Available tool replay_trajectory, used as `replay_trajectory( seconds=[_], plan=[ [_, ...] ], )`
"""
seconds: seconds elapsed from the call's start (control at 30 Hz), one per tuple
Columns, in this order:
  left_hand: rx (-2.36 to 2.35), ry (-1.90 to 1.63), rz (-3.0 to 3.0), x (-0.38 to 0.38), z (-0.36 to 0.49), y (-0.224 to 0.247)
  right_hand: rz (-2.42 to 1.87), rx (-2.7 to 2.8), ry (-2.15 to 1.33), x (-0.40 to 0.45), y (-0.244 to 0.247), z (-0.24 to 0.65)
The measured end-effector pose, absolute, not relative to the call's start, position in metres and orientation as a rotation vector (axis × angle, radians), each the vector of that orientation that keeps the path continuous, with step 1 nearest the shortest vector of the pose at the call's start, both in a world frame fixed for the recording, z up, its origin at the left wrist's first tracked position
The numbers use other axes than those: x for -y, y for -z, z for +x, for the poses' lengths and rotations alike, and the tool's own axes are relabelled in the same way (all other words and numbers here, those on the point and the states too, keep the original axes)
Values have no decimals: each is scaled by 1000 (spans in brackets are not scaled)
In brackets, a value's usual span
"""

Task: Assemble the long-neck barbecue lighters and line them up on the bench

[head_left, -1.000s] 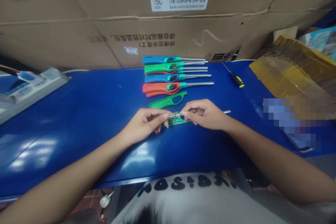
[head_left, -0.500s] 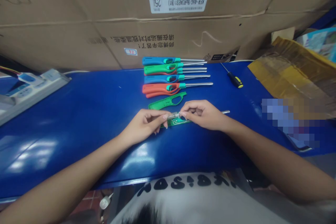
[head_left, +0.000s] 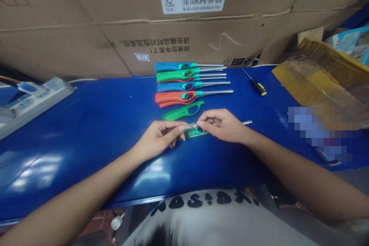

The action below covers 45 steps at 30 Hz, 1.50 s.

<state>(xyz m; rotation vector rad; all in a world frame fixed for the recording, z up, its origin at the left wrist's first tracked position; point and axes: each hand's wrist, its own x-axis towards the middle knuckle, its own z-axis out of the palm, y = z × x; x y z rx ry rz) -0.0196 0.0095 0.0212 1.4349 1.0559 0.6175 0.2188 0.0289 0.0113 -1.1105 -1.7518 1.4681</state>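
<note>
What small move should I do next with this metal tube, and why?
Probably lower the metal tube into the green shell half just beneath it. Your left hand and right hand pinch it above that shell, and the assembled lighters show tubes fitted at this end.

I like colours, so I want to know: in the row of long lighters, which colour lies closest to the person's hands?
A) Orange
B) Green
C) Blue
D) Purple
A: the orange long lighter with teal trim lies last in the row, nearest the left hand and right hand, which pinch a silver metal tube.
</note>
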Motion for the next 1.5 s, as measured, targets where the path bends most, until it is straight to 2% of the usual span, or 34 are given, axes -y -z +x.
replay_trajectory(
  seconds=[0.97,1.2,1.5],
  plan=[
    [-1068,-611,1508,-8,-17,-20,-1062,1785,-1447,-30,-14,221],
    [-1101,-583,1454,-12,-24,-33,-1086,1750,-1460,-29,-15,220],
    [-1164,-402,1952,-18,-46,-39,-1143,1734,-1450,-26,-18,219]
  ],
)
